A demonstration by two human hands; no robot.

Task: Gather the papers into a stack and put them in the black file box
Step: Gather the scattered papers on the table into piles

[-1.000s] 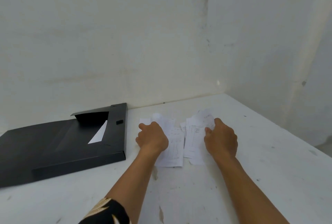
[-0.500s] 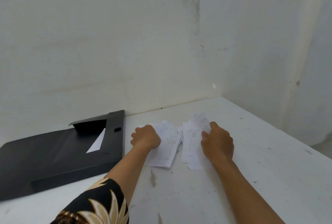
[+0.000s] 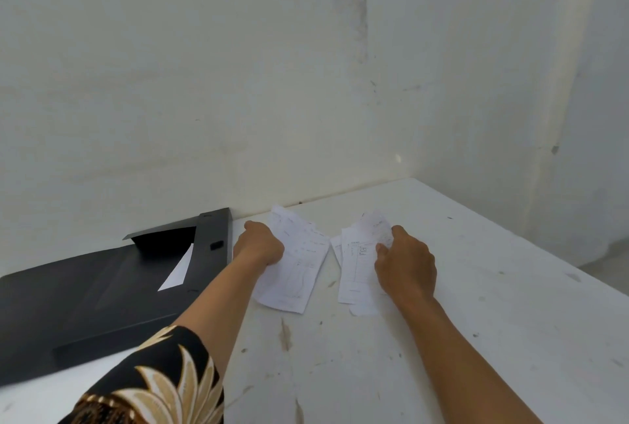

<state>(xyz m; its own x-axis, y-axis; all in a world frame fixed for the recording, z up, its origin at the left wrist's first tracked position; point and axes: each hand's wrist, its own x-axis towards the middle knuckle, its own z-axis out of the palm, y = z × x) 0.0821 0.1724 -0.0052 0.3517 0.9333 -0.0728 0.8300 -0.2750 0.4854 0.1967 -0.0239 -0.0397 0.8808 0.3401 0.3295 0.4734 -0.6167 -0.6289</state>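
White paper is in both my hands, split into two separate bunches on the scuffed white table. My left hand is curled into a fist around the near edge of the left bunch of papers, which lies just right of the black file box; its far corner lifts up off the table and I can make out at least two overlapping sheets there, though the exact count is hidden where they lie on one another. My right hand rests on the right bunch of papers, farther right of the box, with thumb and fingers closed over the bunch's right edge; that bunch shows about three staggered sheets with faint print, and again I cannot count them surely. A bare strip of table separates the two bunches, so they are apart, not yet one stack.

One black file box lies flat and open, its far right corner close to my left knuckles, its back end near the pale wall. One white sheet already sits slanted inside the box, near its right-hand wall. A small dark clasp shows on that wall.

My left arm wears one black sleeve with a gold leaf pattern; my right forearm is bare.
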